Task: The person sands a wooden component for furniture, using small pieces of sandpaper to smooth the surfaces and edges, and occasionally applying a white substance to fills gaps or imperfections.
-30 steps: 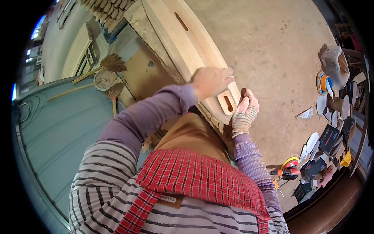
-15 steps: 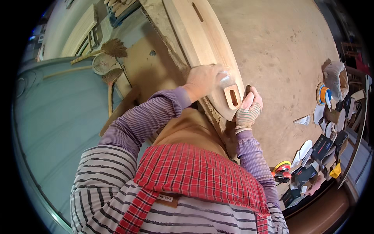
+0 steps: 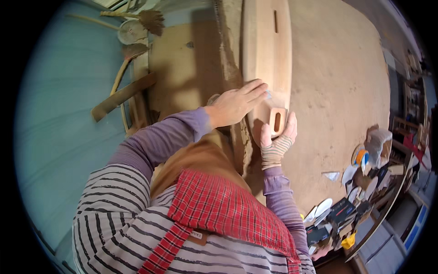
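Note:
A long pale wooden board (image 3: 269, 55) with a rounded near end lies along the table's left side. It has a narrow slot farther up and a raised oblong rim (image 3: 278, 121) around a slot near me. My left hand (image 3: 237, 102) lies flat on the board, fingers stretched and together, just beyond that rim. By its fingertips shows a small pale bluish patch (image 3: 268, 94) that I cannot make out. My right hand (image 3: 280, 139), in a striped fingerless covering, grips the near end, thumb on one side and fingers along the other.
The brown tabletop (image 3: 337, 91) has a rough left edge. At its right lie sanding discs (image 3: 324, 206), dark boxes (image 3: 342, 210), a roll with orange and blue (image 3: 362, 156) and a plastic-lined box (image 3: 379, 147). Brooms (image 3: 150, 22) and a wooden plank (image 3: 123, 96) are at the left.
The view has turned, so the board now points nearly straight ahead. My left hand, blurred before, lies flatter on the board. My right hand has shifted around the near end.

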Tool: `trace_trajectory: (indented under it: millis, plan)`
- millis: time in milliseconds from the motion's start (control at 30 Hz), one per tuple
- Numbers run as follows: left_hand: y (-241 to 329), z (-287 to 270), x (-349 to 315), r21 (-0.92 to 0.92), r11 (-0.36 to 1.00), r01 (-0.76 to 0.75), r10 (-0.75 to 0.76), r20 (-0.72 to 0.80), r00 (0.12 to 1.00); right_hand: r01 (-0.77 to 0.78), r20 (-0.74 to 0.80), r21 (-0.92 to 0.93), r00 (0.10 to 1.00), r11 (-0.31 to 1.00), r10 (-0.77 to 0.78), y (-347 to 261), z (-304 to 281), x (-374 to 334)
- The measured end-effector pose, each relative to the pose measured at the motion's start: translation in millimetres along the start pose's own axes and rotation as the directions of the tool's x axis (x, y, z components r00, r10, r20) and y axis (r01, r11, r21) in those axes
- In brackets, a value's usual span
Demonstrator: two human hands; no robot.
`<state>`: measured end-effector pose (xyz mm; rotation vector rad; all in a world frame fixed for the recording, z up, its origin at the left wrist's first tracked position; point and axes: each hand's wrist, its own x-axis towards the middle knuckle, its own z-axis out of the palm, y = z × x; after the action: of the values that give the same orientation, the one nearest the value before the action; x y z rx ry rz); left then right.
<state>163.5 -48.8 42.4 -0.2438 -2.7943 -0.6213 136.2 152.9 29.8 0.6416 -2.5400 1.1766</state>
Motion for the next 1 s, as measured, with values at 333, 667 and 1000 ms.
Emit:
trace_trajectory:
  millis: [333, 667, 1000]
  plan:
    - [52, 23, -18, -0.109, 0.975, 0.196, -0.203, -0.063, 0.977, -0.075, 0.119, -0.026, 0.990, 0.997, 0.078, 14, 5, -3]
    - [64, 26, -22, -0.063, 0.972, 0.224, -0.227, -0.038, 0.973, -0.045, 0.136, 0.038, 0.990, 0.998, 0.039, 20, 5, -6]
    - [79, 39, -43, -0.044, 0.968, 0.247, -0.251, -0.099, 0.963, 0.009, 0.109, 0.051, 0.994, 0.999, -0.015, 20, 5, -5]
